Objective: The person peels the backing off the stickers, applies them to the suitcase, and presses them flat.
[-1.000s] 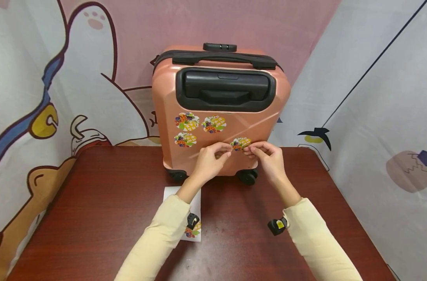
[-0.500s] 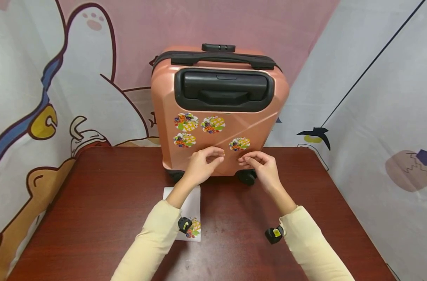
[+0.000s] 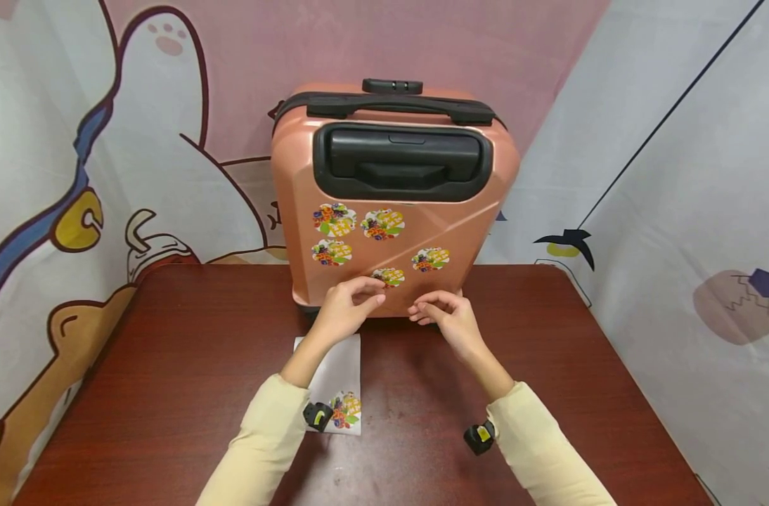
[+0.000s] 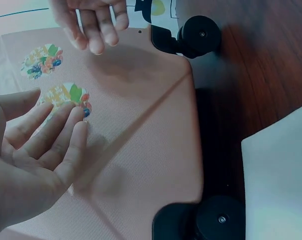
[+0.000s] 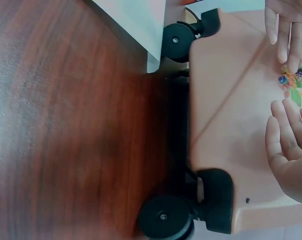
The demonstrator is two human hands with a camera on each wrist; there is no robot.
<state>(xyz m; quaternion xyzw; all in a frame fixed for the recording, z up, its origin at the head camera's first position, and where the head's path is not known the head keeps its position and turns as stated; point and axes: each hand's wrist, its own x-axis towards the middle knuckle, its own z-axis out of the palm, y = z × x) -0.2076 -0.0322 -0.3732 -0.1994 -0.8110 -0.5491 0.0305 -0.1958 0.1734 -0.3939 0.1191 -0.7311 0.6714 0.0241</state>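
Observation:
A pink hard-shell suitcase (image 3: 450,221) stands upright on the table. Several round fruit-patterned stickers are on its face: two in an upper row, one at lower left (image 3: 332,252), one on the right (image 3: 431,259) and one low in the middle (image 3: 391,276). My left hand (image 3: 349,306) is in front of the suitcase with relaxed, slightly bent fingers and nothing in them; its fingertips overlap the low middle sticker in the head view. Level with it, my right hand (image 3: 449,318) has loosely bent fingers that hold nothing, below the right sticker.
A white sticker sheet (image 3: 340,372) lies on the dark red wooden table (image 3: 188,379) before the suitcase, with a fruit sticker (image 3: 345,409) at its near end. Black wheels (image 4: 218,220) support the suitcase. Printed cloth (image 3: 644,140) hangs behind and at the sides.
Both hands have drawn down and away from the right sticker, the left also moving leftward. The low middle sticker, earlier hidden behind the left hand, now shows.

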